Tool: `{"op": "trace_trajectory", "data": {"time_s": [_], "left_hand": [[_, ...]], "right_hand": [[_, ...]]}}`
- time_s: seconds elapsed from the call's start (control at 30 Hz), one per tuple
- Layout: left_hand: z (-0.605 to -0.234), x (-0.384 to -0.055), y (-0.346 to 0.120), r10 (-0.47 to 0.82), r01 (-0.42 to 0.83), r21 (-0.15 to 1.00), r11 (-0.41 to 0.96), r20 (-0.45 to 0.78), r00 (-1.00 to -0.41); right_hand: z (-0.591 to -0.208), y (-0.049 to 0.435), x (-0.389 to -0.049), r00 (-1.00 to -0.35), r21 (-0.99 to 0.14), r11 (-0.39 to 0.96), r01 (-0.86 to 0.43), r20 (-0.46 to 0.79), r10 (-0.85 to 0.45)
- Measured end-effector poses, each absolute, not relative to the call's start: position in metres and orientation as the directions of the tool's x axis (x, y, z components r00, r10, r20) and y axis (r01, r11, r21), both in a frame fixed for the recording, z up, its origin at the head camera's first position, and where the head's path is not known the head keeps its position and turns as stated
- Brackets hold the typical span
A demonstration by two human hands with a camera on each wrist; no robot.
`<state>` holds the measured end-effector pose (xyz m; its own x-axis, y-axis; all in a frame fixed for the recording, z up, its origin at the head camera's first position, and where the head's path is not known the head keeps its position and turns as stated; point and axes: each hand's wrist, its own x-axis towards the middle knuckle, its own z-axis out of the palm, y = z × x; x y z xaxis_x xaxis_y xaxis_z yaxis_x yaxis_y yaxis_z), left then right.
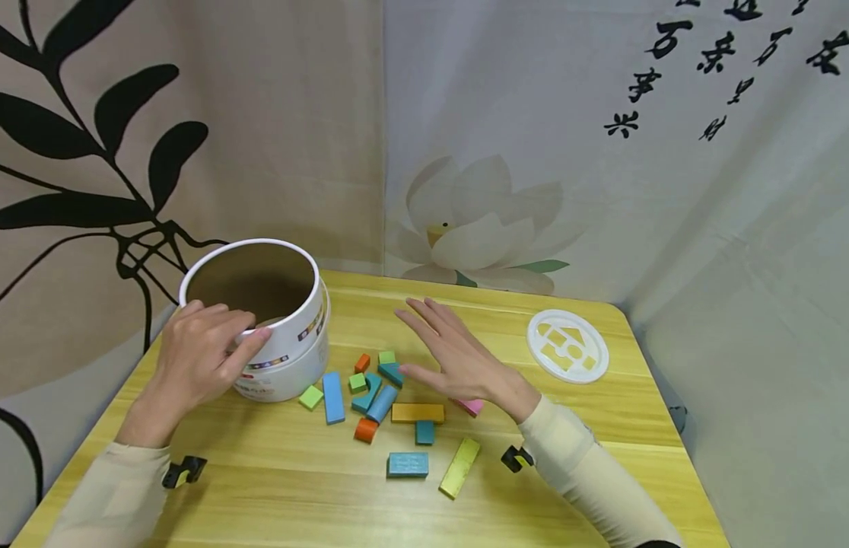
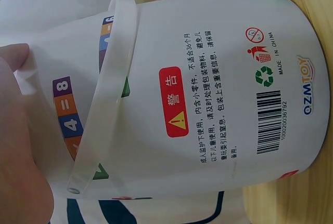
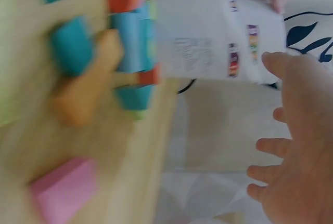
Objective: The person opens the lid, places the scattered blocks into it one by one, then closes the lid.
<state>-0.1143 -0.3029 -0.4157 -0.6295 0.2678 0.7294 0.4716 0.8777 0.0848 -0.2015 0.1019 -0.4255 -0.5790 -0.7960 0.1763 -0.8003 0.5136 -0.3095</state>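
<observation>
Several blocks lie at four o'clock from the white bucket, whose rim the left hand clamps between fingers and thumb, ideally firmly, while the right hand, fingers straight and apart, should avoid bumping them.

Right fingers spread — white bucket beyond; pink block (blurred) on wooden table.

"QZMTOY", "MADE IN CHINA", "100020036792", "警告" on the white bucket; "万", "事", "兴" on the curtain
</observation>
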Motion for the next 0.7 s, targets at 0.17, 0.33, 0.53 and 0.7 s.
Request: {"op": "trace_trajectory", "data": {"time_s": [0.17,0.33,0.53,0.7], "left_hand": [[-0.417,-0.114,-0.303,0.266,0.47,0.083,0.879,0.732,-0.627],[-0.417,-0.115,-0.303,0.267,0.469,0.079,0.88,0.734,-0.625],[-0.416,-0.115,-0.303,0.264,0.466,0.081,0.881,0.734,-0.626],[-0.416,-0.115,-0.303,0.262,0.466,0.081,0.881,0.737,-0.624]], "right_hand": [[-0.455,0.134,-0.193,-0.602,-0.275,0.548,-0.79,0.178,-0.778],[-0.481,0.161,-0.184,-0.627,-0.245,0.585,-0.773,0.157,-0.763],[-0.498,0.182,-0.176,-0.655,-0.238,0.617,-0.75,0.144,-0.742],[-0.51,0.193,-0.173,-0.665,-0.224,0.631,-0.742,0.134,-0.735]]}}
